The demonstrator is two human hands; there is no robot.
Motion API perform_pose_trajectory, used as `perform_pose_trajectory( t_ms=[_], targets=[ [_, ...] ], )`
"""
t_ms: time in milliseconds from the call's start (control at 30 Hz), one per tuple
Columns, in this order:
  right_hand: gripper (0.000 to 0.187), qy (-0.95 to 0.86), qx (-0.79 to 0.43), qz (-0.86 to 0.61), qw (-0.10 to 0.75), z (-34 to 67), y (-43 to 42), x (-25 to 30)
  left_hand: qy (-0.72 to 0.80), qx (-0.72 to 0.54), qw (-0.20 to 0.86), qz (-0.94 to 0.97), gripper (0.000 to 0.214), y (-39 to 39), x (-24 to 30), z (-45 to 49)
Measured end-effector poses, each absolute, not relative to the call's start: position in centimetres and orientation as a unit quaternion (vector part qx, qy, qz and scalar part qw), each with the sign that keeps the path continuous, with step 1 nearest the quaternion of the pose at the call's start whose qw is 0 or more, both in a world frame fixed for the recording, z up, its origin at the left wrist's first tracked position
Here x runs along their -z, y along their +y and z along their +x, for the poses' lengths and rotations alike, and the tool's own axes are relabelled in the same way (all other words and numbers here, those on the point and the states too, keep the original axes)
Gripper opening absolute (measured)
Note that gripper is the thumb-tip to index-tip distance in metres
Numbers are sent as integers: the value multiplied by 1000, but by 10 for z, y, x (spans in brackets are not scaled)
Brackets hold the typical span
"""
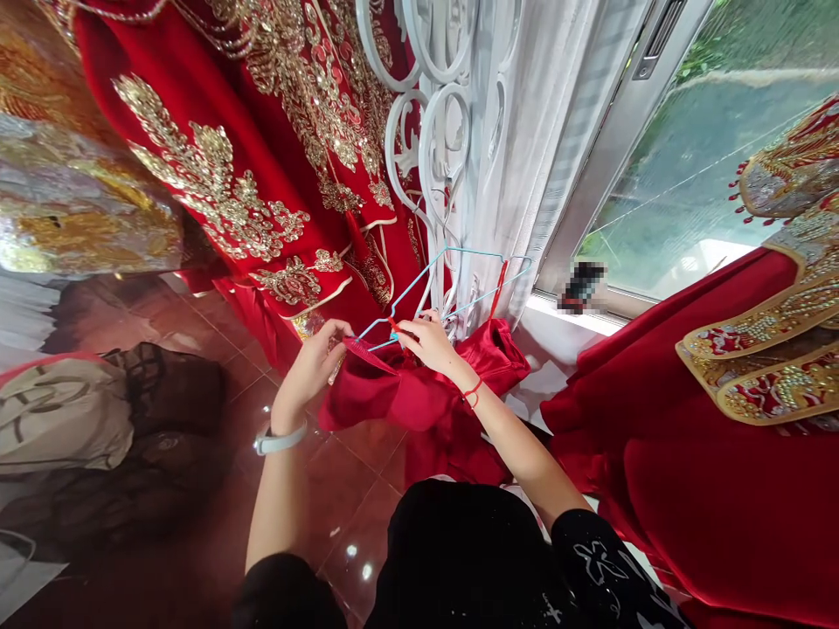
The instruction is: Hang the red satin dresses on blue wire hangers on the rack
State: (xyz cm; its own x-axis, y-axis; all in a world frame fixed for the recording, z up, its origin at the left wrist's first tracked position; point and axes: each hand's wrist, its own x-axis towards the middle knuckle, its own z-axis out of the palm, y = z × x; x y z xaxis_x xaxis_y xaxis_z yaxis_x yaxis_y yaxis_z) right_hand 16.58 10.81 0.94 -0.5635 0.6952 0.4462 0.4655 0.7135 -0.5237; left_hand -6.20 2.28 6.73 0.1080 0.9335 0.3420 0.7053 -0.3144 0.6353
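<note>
Partly covered blue hanger, hands on red garment, lower part hidden

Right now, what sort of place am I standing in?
Perhaps a bridal or costume shop: a gold-embroidered garment to the left, a beaded garment near the window, and a red dress with a blue hanger.

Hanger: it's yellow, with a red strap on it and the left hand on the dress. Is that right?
No, the hanger is light blue, not yellow, as the head view shows. The red strap is on it and the left hand is on the dress.
</note>
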Motion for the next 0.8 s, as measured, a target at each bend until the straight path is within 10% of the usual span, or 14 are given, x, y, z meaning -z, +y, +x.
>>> perform_pose_trajectory(
  t_ms=[400,800],
  targets=[
    [25,-872,-141,-353,309,162,100,-13,440,-101,132,883,19,85,-136,-32],
    [22,-874,-211,-314,306,169,110,-8,471,-316,272,777,21,91,-91,-20]
  ],
)
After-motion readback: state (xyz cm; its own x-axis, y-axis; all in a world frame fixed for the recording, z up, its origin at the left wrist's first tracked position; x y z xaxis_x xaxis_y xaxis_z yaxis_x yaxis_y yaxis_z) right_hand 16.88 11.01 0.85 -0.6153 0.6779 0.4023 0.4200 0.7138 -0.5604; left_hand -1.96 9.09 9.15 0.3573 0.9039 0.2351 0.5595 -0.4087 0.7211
